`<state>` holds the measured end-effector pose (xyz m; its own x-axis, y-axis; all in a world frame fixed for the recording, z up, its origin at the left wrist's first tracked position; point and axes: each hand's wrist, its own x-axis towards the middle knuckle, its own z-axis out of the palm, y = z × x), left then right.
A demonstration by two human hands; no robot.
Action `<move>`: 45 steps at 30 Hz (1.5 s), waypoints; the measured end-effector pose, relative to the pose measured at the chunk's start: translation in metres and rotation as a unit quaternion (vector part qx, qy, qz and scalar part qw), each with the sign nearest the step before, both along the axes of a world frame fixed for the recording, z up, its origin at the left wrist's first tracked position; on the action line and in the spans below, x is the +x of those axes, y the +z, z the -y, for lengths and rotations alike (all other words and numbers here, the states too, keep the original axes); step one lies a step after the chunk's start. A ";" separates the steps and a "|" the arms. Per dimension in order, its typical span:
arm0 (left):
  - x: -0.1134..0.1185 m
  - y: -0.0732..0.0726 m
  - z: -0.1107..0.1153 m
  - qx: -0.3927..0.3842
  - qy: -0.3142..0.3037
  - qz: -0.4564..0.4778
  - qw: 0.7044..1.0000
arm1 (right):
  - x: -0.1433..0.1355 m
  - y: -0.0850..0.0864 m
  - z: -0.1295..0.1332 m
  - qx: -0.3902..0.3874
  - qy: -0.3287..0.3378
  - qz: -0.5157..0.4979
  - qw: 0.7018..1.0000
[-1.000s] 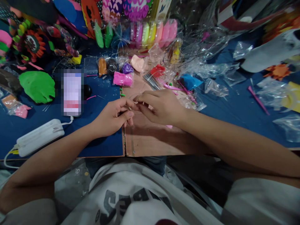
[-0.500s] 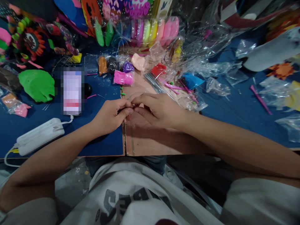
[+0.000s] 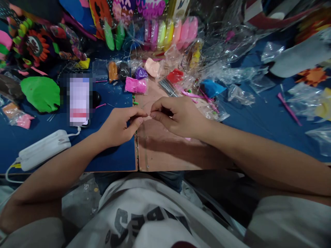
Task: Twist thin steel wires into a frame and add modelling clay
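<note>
My left hand [image 3: 123, 125] and my right hand [image 3: 178, 115] meet over the bare wooden board [image 3: 165, 155], each with thumb and forefinger pinched. Between the two sets of fingertips shows a sliver of a thin pale strand [image 3: 148, 117], too small to name. Just behind the hands lie a bundle of grey wires [image 3: 168, 88] and a bright pink block of clay [image 3: 136, 85] in clear wrap. Under the right wrist peeks a small pink bit [image 3: 188, 138].
Left of the hands are a phone [image 3: 79, 100], a white power bank [image 3: 44, 150] and green clay [image 3: 40, 93]. Wrapped clay sticks [image 3: 169, 31] stand at the back. Plastic wrappers, blue clay [image 3: 212, 88] and a purple tool [image 3: 289, 108] lie to the right.
My hands have drawn slightly apart, opening a small gap between the fingertips where the pale strand shows. The right fingers are a little more arched. The table things stay put.
</note>
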<state>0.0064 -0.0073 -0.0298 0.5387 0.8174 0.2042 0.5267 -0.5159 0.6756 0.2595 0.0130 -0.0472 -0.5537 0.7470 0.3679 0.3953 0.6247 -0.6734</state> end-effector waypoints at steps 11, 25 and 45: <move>-0.006 -0.013 -0.003 0.181 -0.024 -0.018 0.983 | -0.002 0.007 0.002 -0.055 0.019 -0.029 0.998; -0.012 -0.005 -0.020 0.450 -0.143 -0.047 0.880 | -0.006 0.016 0.006 -0.074 0.042 -0.053 0.995; -0.015 -0.002 -0.018 0.513 -0.197 -0.045 0.834 | -0.006 0.022 0.008 -0.089 0.108 -0.062 0.988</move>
<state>-0.0084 0.0107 -0.0320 0.7754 -0.0069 0.6315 0.2048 -0.9431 -0.2618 0.2537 0.0051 -0.0248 -0.6656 0.6762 0.3157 0.1737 0.5517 -0.8157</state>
